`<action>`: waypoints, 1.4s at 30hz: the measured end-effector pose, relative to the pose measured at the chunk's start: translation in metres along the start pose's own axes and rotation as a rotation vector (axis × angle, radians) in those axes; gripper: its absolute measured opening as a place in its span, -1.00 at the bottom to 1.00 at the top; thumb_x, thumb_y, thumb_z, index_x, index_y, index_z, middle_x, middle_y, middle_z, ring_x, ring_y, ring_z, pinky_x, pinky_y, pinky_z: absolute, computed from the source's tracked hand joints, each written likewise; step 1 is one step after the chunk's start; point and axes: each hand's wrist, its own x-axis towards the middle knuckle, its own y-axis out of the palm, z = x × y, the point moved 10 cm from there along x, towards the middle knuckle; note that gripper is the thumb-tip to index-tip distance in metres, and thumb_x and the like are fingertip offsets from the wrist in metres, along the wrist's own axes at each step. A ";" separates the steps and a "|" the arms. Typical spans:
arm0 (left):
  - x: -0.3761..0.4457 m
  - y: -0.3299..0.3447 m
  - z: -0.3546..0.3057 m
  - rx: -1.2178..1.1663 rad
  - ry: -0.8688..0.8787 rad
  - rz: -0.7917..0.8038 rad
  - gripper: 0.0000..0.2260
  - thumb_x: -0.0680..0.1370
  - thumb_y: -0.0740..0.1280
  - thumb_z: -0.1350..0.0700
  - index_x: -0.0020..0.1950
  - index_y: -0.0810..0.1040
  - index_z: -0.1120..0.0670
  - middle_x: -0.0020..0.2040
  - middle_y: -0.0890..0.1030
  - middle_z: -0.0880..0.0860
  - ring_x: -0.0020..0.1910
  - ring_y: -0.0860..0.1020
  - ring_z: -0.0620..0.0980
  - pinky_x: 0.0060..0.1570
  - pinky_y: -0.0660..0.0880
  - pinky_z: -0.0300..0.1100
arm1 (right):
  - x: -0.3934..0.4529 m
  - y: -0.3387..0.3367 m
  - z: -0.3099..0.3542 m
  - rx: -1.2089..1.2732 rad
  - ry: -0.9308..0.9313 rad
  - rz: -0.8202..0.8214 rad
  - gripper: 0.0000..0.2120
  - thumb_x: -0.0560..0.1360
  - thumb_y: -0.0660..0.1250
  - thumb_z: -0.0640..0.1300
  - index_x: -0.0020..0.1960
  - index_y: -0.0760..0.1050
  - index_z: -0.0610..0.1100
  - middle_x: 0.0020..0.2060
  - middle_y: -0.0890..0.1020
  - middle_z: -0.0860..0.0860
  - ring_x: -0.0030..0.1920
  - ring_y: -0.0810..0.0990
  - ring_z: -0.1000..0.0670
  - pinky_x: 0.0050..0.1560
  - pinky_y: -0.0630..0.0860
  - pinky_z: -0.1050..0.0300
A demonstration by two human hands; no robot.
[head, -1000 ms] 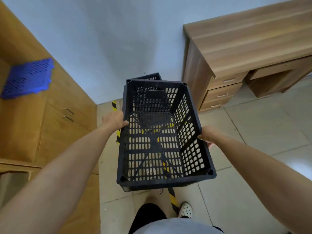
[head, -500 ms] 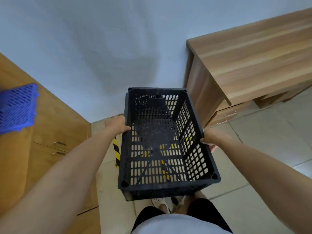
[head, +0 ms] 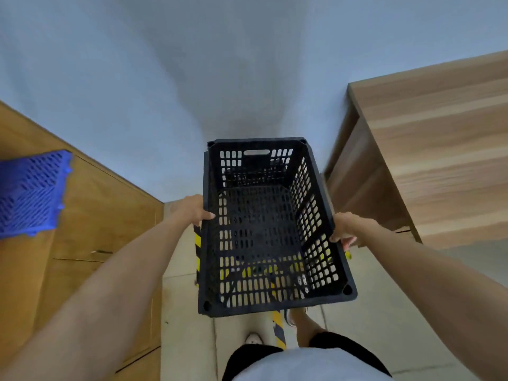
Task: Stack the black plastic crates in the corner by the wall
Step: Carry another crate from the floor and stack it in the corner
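We've got the crate [head: 270, 226] gripped at both long rims, left hand [head: 193, 210] and right hand [head: 345, 226], over the corner; keep it level, square corners, lower straight.

No legible text or labels

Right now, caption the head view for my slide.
Both hands, left hand and right hand, carry a black crate toward the wall.

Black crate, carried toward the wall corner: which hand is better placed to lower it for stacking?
Neither alone. The left hand grips the left rim of the black crate and the right hand grips the right rim, roughly level opposite each other. Probably lower with both.
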 end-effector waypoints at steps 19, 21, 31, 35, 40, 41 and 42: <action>0.198 0.016 0.005 -0.351 -0.065 0.049 -0.57 0.43 0.53 0.13 0.23 0.51 0.19 0.09 0.65 0.16 0.11 0.60 0.18 0.17 0.52 0.13 | 0.169 -0.076 0.057 -0.213 -0.055 -0.160 -0.58 0.46 0.47 -0.06 0.19 0.38 -0.18 0.03 0.59 -0.14 0.01 0.62 -0.16 0.06 0.58 -0.11; 0.215 0.022 0.007 -0.348 -0.076 0.029 -0.57 0.44 0.52 0.12 0.22 0.44 0.17 0.07 0.63 0.16 0.11 0.59 0.18 0.16 0.52 0.13 | 0.187 -0.073 0.058 -0.230 -0.038 -0.167 -0.58 0.46 0.47 -0.04 0.18 0.37 -0.17 0.01 0.58 -0.13 0.02 0.61 -0.17 0.02 0.56 -0.08; 0.264 0.066 0.012 -0.235 -0.129 0.031 -0.62 0.50 0.45 0.04 0.21 0.38 0.10 0.07 0.61 0.11 0.08 0.58 0.17 -0.07 0.45 -0.02 | 0.243 -0.053 0.055 -0.350 -0.009 -0.165 -0.54 0.42 0.48 0.11 0.12 0.36 -0.10 -0.07 0.55 -0.04 -0.03 0.60 -0.11 -0.13 0.51 0.02; 0.262 0.068 0.014 -0.209 -0.112 0.033 -0.63 0.52 0.43 0.02 0.20 0.36 0.11 0.06 0.61 0.12 0.05 0.59 0.18 -0.06 0.49 0.01 | 0.239 -0.050 0.056 -0.338 0.024 -0.166 -0.52 0.44 0.47 0.07 0.19 0.35 -0.15 -0.09 0.53 -0.07 0.01 0.60 -0.16 -0.13 0.47 0.01; 0.261 0.070 0.024 -0.186 -0.128 0.039 -0.60 0.54 0.40 0.04 0.28 0.33 0.10 0.14 0.61 0.13 0.12 0.58 0.18 -0.10 0.44 -0.02 | 0.238 -0.038 0.064 -0.325 0.011 -0.170 -0.52 0.46 0.45 0.05 0.21 0.34 -0.16 0.06 0.58 -0.13 0.08 0.58 -0.19 -0.13 0.39 0.04; 0.260 0.071 0.028 -0.176 -0.137 0.038 -0.60 0.54 0.39 0.04 0.28 0.33 0.10 0.14 0.61 0.13 0.12 0.59 0.18 -0.10 0.44 -0.02 | 0.237 -0.036 0.068 -0.337 0.000 -0.173 -0.54 0.47 0.44 0.05 0.20 0.34 -0.16 0.06 0.59 -0.13 0.08 0.59 -0.19 -0.15 0.38 0.06; 0.260 0.072 0.031 -0.168 -0.142 0.038 -0.60 0.54 0.39 0.04 0.28 0.32 0.11 0.14 0.61 0.13 0.11 0.59 0.18 -0.11 0.45 -0.02 | 0.238 -0.033 0.071 -0.354 -0.009 -0.178 -0.56 0.48 0.43 0.05 0.19 0.35 -0.16 0.05 0.60 -0.13 0.07 0.59 -0.18 -0.16 0.37 0.07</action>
